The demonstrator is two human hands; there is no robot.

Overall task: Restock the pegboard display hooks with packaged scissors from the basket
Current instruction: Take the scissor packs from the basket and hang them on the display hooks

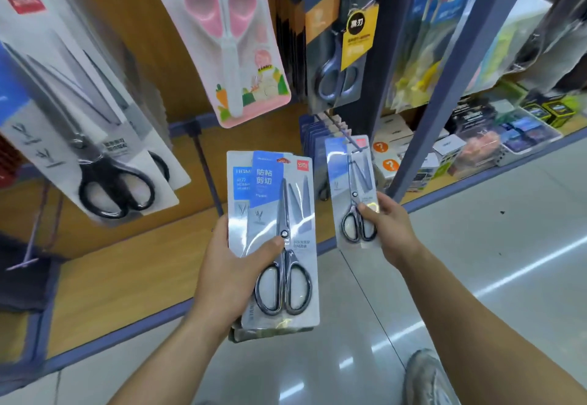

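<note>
Left hand point(228, 277) fingers hidden behind scissor pack stack point(286, 201); rear packs mostly covered; shoe point(428, 379) cut by bottom edge.

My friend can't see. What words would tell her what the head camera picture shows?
A person's right hand holds one pack of scissors up to a metal display hook, while the left hand grips a stack of similar packs. A pink pack and a black-handled pack hang on the wooden board above.
</note>
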